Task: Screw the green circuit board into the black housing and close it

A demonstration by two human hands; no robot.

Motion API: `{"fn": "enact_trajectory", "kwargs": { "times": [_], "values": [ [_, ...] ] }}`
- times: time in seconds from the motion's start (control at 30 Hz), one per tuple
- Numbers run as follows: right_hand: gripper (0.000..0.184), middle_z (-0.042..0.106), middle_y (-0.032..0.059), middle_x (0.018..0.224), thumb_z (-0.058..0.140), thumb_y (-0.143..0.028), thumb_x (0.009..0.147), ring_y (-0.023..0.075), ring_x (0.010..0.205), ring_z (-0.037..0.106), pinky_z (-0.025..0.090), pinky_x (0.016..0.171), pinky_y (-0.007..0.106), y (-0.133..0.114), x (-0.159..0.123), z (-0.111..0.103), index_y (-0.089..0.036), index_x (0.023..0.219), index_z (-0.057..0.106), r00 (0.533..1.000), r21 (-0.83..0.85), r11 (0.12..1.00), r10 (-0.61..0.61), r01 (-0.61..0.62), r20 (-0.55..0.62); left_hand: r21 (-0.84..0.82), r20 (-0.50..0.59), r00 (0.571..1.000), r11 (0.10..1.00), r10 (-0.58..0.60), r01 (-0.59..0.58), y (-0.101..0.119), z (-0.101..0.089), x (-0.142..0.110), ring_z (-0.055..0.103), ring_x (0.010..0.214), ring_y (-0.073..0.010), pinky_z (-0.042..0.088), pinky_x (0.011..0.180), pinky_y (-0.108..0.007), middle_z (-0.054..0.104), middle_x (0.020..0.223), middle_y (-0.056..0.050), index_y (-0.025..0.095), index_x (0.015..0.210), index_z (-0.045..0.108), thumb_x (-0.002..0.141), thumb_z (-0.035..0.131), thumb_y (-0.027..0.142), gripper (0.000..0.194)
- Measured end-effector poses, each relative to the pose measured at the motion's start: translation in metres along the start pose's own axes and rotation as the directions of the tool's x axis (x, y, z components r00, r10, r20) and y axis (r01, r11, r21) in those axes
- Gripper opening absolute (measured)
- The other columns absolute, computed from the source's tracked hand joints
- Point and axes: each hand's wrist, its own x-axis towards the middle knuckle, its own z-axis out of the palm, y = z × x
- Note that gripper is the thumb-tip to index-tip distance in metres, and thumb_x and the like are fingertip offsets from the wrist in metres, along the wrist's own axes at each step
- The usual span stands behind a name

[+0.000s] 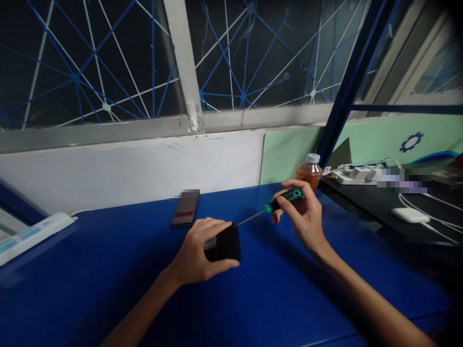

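Observation:
My left hand (200,250) grips a small black box-like device (227,243) on the blue tabletop, thumb along its near edge and fingers along its far edge. A pale label on the device shows partly beside my fingers. In my right hand (304,207) is a screwdriver (285,200) with a green and black handle, held between thumb and fingers. Its thin metal shaft slants down to the left, and the tip is at the device's far right corner. Whether the tip touches a screw is too small to tell.
A phone (185,207) lies behind my left hand. A bottle of amber drink (309,172) stands behind my right hand. White power strips (36,236) lie at the left and on the black table at the right, with cables and a white adapter (411,215). Windows rise behind.

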Motion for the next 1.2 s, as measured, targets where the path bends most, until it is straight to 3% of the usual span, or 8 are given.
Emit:
{"fn": "enact_trajectory", "kwargs": {
  "times": [0.17, 0.37, 0.53, 0.6, 0.8, 0.97, 1.2],
  "values": [
    [0.024, 0.052, -0.0061, 0.059, 0.066, -0.031, 0.080, 0.0121, 0.040, 0.056, 0.045, 0.039, 0.026, 0.0033, 0.0002, -0.0012, -0.023, 0.097, 0.053, 0.996, -0.155, 0.988, 0.010, -0.023, -0.089, 0.004, 0.001, 1.000, 1.000, 0.004, -0.004, 0.0024, -0.0014, 0.0007, 0.059, 0.100, -0.0293, 0.043, 0.089, -0.050, 0.065, 0.111, -0.010, 0.022, 0.123, 0.053, 0.068, 0.075, 0.045, 0.063],
    [0.023, 0.060, -0.0008, 0.079, 0.056, -0.031, 0.086, 0.0109, 0.046, 0.058, 0.048, 0.045, 0.027, 0.0014, 0.0004, -0.0016, -0.022, 0.105, 0.047, 0.999, 0.031, 1.000, -0.005, 0.004, 0.038, -0.006, 0.005, 1.000, 1.000, -0.015, 0.015, 0.0009, -0.0002, -0.0004, 0.058, 0.101, -0.0294, 0.041, 0.091, -0.052, 0.064, 0.111, -0.011, 0.021, 0.123, 0.054, 0.068, 0.074, 0.045, 0.064],
    [0.024, 0.054, -0.0060, 0.061, 0.066, -0.033, 0.079, 0.0107, 0.039, 0.054, 0.046, 0.040, 0.025, 0.0015, -0.0001, 0.0006, -0.023, 0.096, 0.053, 0.995, -0.135, 0.991, 0.001, -0.014, -0.096, -0.005, 0.011, 1.000, 1.000, -0.018, 0.018, 0.0009, 0.0004, -0.0007, 0.058, 0.101, -0.0302, 0.043, 0.090, -0.054, 0.065, 0.111, -0.012, 0.020, 0.122, 0.055, 0.067, 0.074, 0.046, 0.063],
    [0.020, 0.052, -0.0065, 0.057, 0.065, -0.034, 0.080, 0.0111, 0.039, 0.054, 0.045, 0.040, 0.025, 0.0032, 0.0005, -0.0008, -0.022, 0.092, 0.054, 0.995, -0.171, 0.985, 0.006, -0.023, -0.100, -0.009, 0.007, 1.000, 1.000, -0.013, 0.013, 0.0014, 0.0007, -0.0007, 0.058, 0.101, -0.0301, 0.043, 0.090, -0.053, 0.064, 0.111, -0.012, 0.020, 0.122, 0.055, 0.067, 0.075, 0.046, 0.064],
    [0.020, 0.061, -0.0003, 0.078, 0.056, -0.033, 0.086, 0.0103, 0.045, 0.058, 0.047, 0.045, 0.026, 0.0065, 0.0024, -0.0040, -0.021, 0.101, 0.050, 1.000, -0.018, 1.000, 0.010, -0.010, 0.002, -0.031, -0.017, 1.000, 1.000, 0.000, 0.000, 0.0020, 0.0011, -0.0006, 0.060, 0.097, -0.0290, 0.047, 0.087, -0.051, 0.065, 0.108, -0.011, 0.019, 0.121, 0.057, 0.065, 0.075, 0.045, 0.064],
    [0.024, 0.051, -0.0078, 0.053, 0.065, -0.032, 0.080, 0.0119, 0.040, 0.054, 0.047, 0.043, 0.026, 0.0061, 0.0004, 0.0008, -0.022, 0.098, 0.051, 0.995, -0.132, 0.991, 0.009, -0.022, -0.103, -0.030, -0.003, 1.000, 0.999, -0.024, 0.024, 0.0026, 0.0005, -0.0004, 0.059, 0.098, -0.0289, 0.047, 0.087, -0.051, 0.065, 0.108, -0.012, 0.017, 0.119, 0.058, 0.064, 0.077, 0.044, 0.064],
    [0.022, 0.061, -0.0007, 0.078, 0.057, -0.033, 0.086, 0.0108, 0.046, 0.057, 0.046, 0.044, 0.026, 0.0071, 0.0000, -0.0011, -0.022, 0.104, 0.049, 1.000, 0.012, 1.000, 0.007, -0.007, -0.003, -0.026, -0.016, 1.000, 1.000, -0.003, 0.002, 0.0020, 0.0009, 0.0004, 0.059, 0.098, -0.0284, 0.047, 0.088, -0.050, 0.065, 0.109, -0.011, 0.018, 0.120, 0.057, 0.066, 0.075, 0.045, 0.063]
  ]
}}
